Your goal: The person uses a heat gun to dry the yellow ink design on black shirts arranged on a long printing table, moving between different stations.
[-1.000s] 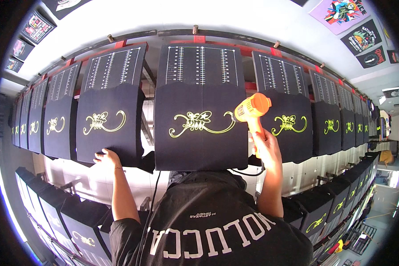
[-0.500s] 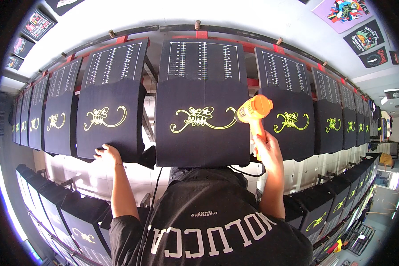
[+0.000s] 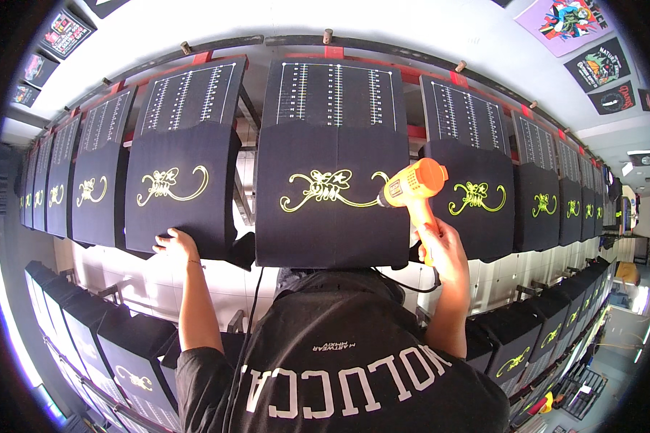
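Note:
My right hand [image 3: 446, 249] is closed round the handle of an orange heat gun [image 3: 422, 182]. The gun's dark nozzle points left over the right end of a yellow-green line print [image 3: 321, 187] on the middle black shirt [image 3: 332, 234]. That shirt is stretched over a flat printing board [image 3: 337, 94] with white ruler marks at its far end. To the left, my left hand [image 3: 176, 245] lies with fingers apart on the near edge of a neighbouring black shirt [image 3: 170, 151]. This one carries the same print and sits on its own board.
A long curved row of boards with printed black shirts runs to both sides, backed by a dark rail [image 3: 397, 48] and red frame bars. Behind me stands a second row of shirts [image 3: 513, 346]. A black cord [image 3: 254, 303] hangs beside my body. Printed pieces [image 3: 596, 63] hang at upper right.
My right hand has tilted the heat gun, so its nozzle now reaches farther left over the print's end. My left hand stays on the same shirt edge. The view has shifted slightly.

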A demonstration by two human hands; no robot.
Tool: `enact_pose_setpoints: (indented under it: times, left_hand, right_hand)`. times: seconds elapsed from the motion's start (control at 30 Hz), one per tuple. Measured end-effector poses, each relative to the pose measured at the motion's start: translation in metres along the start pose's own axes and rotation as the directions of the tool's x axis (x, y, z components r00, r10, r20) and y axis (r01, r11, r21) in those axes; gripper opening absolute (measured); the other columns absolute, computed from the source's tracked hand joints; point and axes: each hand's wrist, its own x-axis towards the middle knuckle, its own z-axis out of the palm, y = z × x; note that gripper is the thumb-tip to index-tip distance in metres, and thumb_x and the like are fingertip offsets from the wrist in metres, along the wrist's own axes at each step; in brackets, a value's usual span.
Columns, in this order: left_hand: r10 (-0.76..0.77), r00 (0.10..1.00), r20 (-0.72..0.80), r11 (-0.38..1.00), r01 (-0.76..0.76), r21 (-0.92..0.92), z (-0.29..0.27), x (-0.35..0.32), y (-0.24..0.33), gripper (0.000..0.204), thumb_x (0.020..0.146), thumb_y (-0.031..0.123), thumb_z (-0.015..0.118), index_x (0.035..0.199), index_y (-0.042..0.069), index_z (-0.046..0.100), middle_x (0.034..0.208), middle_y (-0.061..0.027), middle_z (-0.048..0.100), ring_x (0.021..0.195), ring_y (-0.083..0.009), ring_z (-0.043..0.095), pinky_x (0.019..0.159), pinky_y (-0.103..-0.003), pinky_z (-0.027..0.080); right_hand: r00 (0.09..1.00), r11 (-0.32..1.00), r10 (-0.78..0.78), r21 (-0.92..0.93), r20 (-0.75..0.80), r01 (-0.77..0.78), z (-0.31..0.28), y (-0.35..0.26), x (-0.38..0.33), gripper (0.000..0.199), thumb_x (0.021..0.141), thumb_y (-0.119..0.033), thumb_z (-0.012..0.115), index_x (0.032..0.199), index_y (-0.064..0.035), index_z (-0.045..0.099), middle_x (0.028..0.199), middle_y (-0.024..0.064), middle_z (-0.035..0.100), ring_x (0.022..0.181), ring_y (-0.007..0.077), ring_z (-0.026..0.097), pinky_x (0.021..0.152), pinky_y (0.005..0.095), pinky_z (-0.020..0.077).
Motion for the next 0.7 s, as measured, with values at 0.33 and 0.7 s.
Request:
enact_pose_setpoints:
  times: [0.33, 0.7]
  left_hand:
    - [0.025, 1.0, 0.004, 0.999, -0.025, 0.024, 0.001, 0.002, -0.002, 0.062, 0.096, 0.039, 0.042, 0.143, -0.001, 0.035, 0.148, -0.0327, 0.027, 0.138, -0.0433, 0.03, 0.112, -0.05, 0.029]
    - [0.008, 1.0, 0.021, 1.0, -0.009, 0.013, -0.003, 0.003, -0.004, 0.063, 0.096, 0.039, 0.042, 0.144, -0.001, 0.034, 0.149, -0.0327, 0.025, 0.138, -0.0431, 0.029, 0.112, -0.05, 0.028]
  right_hand:
    - [0.996, 0.992, -0.091, -0.084, -0.003, 0.091, 0.014, 0.011, -0.003, 0.031, 0.096, -0.019, 0.058, 0.119, 0.0009, 0.056, 0.084, 0.0045, 0.063, 0.055, 0.0067, 0.055, 0.046, 0.0212, 0.0438]
    - [0.997, 0.998, -0.017, -0.052, 0.08, 0.022, 0.013, 0.002, -0.008, 0.031, 0.096, -0.019, 0.057, 0.118, 0.0019, 0.056, 0.085, 0.0042, 0.062, 0.056, 0.0065, 0.055, 0.046, 0.021, 0.0433]
